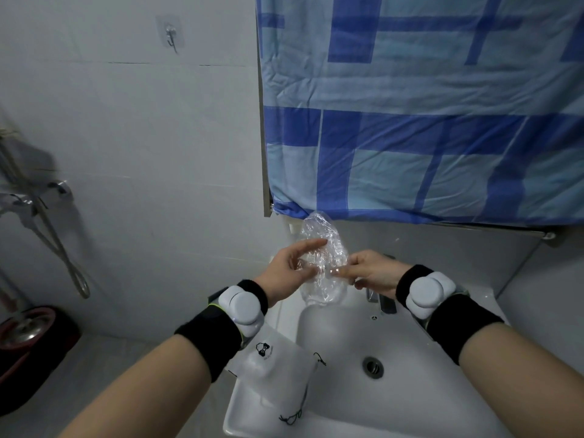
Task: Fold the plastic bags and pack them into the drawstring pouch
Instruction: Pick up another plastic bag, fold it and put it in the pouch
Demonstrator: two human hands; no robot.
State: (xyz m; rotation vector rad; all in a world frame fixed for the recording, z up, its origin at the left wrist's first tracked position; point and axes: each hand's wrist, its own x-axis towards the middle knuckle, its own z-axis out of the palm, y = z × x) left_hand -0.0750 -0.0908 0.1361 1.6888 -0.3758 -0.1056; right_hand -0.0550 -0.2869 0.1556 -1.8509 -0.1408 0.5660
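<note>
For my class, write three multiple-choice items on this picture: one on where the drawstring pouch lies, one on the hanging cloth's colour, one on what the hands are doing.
1. Where does the drawstring pouch lie?
A. on the sink's left rim
B. on the wall hook
C. on the floor

2. What colour is the hanging cloth?
A. red
B. blue check
C. plain white

3. How is the clear plastic bag held?
A. by the left hand alone
B. by no hand
C. by both hands

Answers: 1 A, it rests on the white sink edge; 2 B, light and dark blue squares; 3 C, the left hand and right hand both grip it.
</note>
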